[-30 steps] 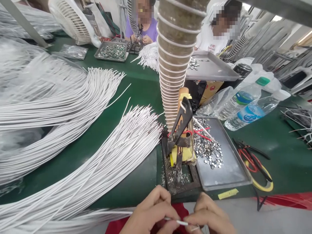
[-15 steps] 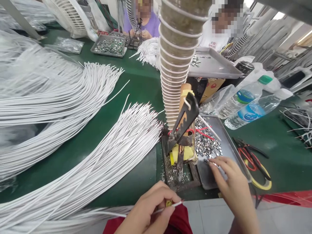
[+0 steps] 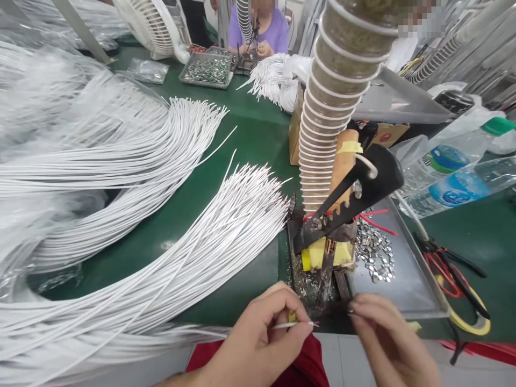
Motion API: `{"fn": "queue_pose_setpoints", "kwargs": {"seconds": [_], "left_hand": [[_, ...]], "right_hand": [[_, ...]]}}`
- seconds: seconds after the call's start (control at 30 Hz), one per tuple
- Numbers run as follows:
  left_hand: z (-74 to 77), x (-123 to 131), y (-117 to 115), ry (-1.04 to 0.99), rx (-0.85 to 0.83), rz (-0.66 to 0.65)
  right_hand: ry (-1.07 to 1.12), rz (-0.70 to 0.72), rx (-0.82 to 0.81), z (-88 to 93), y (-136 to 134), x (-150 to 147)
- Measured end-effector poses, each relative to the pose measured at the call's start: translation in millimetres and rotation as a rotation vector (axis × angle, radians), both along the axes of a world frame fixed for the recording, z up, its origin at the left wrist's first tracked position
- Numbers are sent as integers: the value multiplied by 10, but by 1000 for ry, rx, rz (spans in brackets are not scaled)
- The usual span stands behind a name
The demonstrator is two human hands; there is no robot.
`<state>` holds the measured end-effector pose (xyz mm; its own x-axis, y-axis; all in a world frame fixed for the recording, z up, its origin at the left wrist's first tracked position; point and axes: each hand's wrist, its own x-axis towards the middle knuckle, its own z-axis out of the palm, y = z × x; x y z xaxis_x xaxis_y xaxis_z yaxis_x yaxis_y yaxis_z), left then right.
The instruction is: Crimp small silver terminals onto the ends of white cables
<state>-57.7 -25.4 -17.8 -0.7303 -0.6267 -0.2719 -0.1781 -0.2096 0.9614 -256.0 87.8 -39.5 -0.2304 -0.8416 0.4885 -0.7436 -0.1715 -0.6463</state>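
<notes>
My left hand (image 3: 264, 336) is closed around a thin white cable (image 3: 284, 325). Fine reddish wire ends stick out past its thumb, to the right. Opposite it, with a gap between them, my right hand (image 3: 393, 338) pinches a small dark metal piece (image 3: 350, 309) at its fingertips. Many small shiny metal pieces (image 3: 375, 252) lie in a grey metal tray (image 3: 421, 293) beyond the right hand. Left of the tray stands a dark metal stand (image 3: 328, 271) with a notched black bracket (image 3: 363, 188) and a wooden handle (image 3: 343, 169) wrapped in yellow tape.
A ribbed hose (image 3: 342, 86) hangs down behind the stand. Bundles of white cables (image 3: 209, 242) cover the left of the green table (image 3: 258, 142). Plastic bottles (image 3: 459, 188), pliers (image 3: 459, 269) and a yellow tape roll (image 3: 479, 329) lie right. A person in purple (image 3: 278, 32) sits opposite.
My right hand has left the tray and come nearer my left hand with a small metal piece. My left hand's cable end is slightly higher. The camera view has shifted, too.
</notes>
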Motion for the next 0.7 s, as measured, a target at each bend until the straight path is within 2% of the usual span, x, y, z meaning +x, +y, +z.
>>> {"fn": "queue_pose_setpoints", "kwargs": {"seconds": [0.13,0.3,0.4,0.53,0.7], "left_hand": [[16,-26,1,71,91,10],[71,-56,43,104,313,29],[95,-74,47,120,375,53],[91,-92,17,134,398,65],[80,-111,-33,147,390,74]], "right_hand": [[-93,76,-114,-56,-44,253],[-58,136,-98,-58,-90,296],[-31,96,-130,-58,-93,327],[59,-52,-187,-79,-56,342],[204,-35,-198,-89,-33,273]]}}
